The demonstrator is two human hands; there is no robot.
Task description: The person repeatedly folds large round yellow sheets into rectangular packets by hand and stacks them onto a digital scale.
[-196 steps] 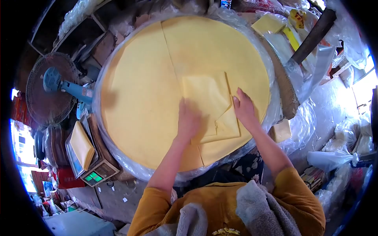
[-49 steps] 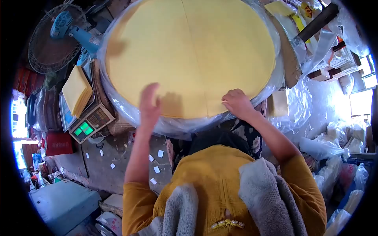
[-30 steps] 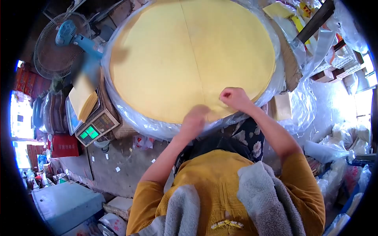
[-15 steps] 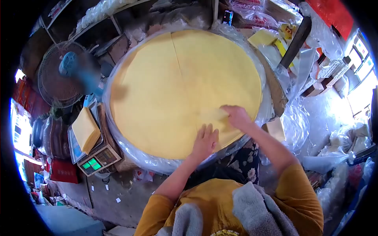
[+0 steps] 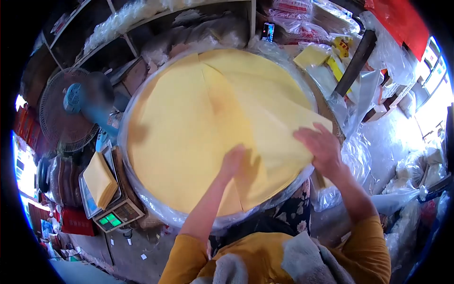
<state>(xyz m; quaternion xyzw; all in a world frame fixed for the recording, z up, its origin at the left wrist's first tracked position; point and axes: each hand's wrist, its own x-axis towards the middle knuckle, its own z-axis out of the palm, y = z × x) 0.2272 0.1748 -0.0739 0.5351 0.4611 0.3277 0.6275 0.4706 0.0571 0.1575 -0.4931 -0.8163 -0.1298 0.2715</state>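
Observation:
A wide round stack of yellow paper [image 5: 175, 142] lies in front of me, wrapped in clear plastic around its rim. My right hand [image 5: 321, 149] grips a yellow paper sheet [image 5: 279, 118] at its right side, and the sheet is lifted and bent away from the stack. Part of its corner shows beyond my fingers. Just above the middle of the stack is my left hand [image 5: 231, 163], blurred, with its shadow on the paper beside it. I cannot make out its fingers, or whether it touches the paper.
At left stands a scale [image 5: 120, 215] with a green lit display, bearing folded yellow paper [image 5: 100, 180]. A blue fan [image 5: 73, 99] is behind it. Clear plastic bags [image 5: 357, 156] and a dark post [image 5: 357, 61] are at right. A phone [image 5: 268, 31] glows at the back.
My right hand has moved right, drawing up the sheet's right part from the stack. My left hand has moved slightly left on the stack. The view has shifted a little.

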